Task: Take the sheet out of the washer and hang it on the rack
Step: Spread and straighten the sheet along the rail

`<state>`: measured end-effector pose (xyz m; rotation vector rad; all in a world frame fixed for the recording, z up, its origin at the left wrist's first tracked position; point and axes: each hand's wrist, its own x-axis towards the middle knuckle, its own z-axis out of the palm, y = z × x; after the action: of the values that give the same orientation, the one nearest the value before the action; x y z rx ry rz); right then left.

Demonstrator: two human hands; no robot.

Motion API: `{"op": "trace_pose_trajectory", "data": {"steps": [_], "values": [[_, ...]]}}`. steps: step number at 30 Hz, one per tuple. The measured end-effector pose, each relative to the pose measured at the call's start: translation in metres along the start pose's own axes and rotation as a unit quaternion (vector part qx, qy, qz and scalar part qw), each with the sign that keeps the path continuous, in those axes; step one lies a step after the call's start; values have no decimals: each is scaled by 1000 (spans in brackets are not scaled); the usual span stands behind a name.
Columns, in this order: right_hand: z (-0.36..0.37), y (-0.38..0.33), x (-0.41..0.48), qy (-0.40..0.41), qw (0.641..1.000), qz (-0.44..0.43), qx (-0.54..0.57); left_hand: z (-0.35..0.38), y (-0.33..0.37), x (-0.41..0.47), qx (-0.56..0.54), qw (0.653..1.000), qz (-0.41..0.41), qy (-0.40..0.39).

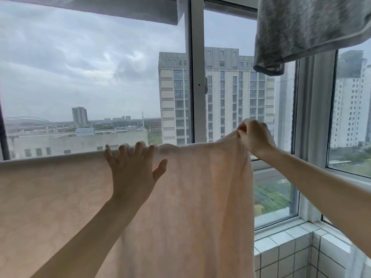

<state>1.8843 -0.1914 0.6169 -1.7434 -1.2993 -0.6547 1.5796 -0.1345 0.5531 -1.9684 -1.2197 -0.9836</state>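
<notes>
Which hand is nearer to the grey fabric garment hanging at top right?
Right. The right hand pinches the pale pink sheet below the grey fabric garment; the left hand rests farther left.

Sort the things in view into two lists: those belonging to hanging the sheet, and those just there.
Job: pink sheet; left hand, flat on its top edge; right hand, pinching its corner.
Just there: grey garment overhead; window frame; tiled ledge.

Counts at the window

One sheet; two hands, left hand and right hand; one grey cloth, upper right.
</notes>
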Motion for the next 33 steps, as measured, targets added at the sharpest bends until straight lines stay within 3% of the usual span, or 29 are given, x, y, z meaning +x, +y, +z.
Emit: {"op": "trace_pose_trajectory", "data": {"steps": [7,11,17,19,22,26,28,33], "values": [[3,1,-3,-46,992,-1,118,2,32,4,1,999,35,3],[2,12,-10,-132,973,44,184,6,48,8,-7,999,48,0],[-1,34,-15,-263,898,180,304,13,68,15,-25,999,49,0],[-2,33,-16,-255,899,218,281,15,74,17,-19,999,40,-4],[-1,32,-13,-215,935,183,213,19,82,20,-28,999,29,7],[-5,31,-16,-274,903,189,272,23,90,23,-28,999,19,11],[-6,30,-15,-263,906,170,283,25,90,23,-24,999,17,21],[-14,38,19,-62,944,144,291,30,89,22,-7,999,18,38]]}}
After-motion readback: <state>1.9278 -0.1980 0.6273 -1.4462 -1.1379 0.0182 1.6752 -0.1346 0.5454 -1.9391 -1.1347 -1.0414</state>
